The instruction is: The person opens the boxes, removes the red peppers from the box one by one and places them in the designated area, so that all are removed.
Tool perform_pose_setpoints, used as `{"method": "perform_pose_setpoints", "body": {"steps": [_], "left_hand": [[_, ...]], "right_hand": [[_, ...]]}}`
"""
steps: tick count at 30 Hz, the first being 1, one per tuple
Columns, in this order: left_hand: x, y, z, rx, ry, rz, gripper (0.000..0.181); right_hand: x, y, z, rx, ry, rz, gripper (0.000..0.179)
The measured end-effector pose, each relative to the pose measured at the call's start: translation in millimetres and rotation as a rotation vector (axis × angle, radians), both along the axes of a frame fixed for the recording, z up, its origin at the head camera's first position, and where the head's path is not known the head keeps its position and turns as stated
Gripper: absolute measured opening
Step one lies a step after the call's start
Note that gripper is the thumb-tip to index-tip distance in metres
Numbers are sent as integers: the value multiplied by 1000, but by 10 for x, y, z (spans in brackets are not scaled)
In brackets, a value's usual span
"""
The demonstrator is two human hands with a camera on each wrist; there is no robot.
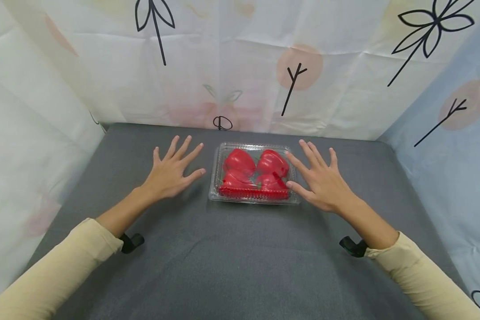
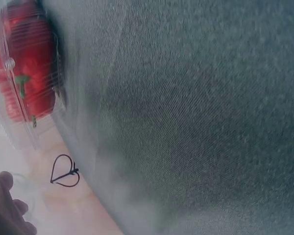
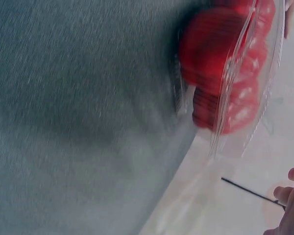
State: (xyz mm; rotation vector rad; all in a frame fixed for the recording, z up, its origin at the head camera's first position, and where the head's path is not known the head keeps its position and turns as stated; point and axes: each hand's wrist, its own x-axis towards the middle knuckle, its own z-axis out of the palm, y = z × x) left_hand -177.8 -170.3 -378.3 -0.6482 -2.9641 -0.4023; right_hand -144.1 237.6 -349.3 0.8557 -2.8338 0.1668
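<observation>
A clear plastic clamshell box (image 1: pixel 256 200) lies on the grey table, its lid down over several red bell peppers (image 1: pixel 238 162). Green stems show on the peppers (image 2: pixel 32 63) in the left wrist view. My left hand (image 1: pixel 172 171) hovers to the left of the box, fingers spread and straight, a gap between thumb and box. On the other side, my right hand (image 1: pixel 322 180) is spread too, with its thumb and index fingertips overlapping the box's right edge in the head view. Neither hand grips anything. The right wrist view shows the box (image 3: pixel 225 98) tilted by the camera angle.
Grey cloth covers the table (image 1: pixel 240 266). A pale curtain (image 1: pixel 240 66) printed with leaves and circles stands right behind the table, with more cloth panels at the left and right sides. Dark wrist-worn mounts (image 1: pixel 132 243) sit under both sleeves.
</observation>
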Motion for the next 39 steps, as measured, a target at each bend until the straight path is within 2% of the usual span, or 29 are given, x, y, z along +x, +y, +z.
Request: {"method": "perform_pose_setpoints", "body": {"steps": [12, 27, 34, 39], "left_hand": [[91, 49, -66, 28, -112, -47, 74], [125, 73, -157, 181, -321, -70, 75], [140, 94, -166, 242, -407, -74, 75], [160, 105, -167, 274, -425, -93, 78]], "right_hand": [[54, -265, -85, 15, -19, 174, 83], [58, -435, -153, -27, 117, 410, 77], [68, -506, -210, -29, 149, 453, 69], [84, -541, -217, -21, 130, 462, 71]]}}
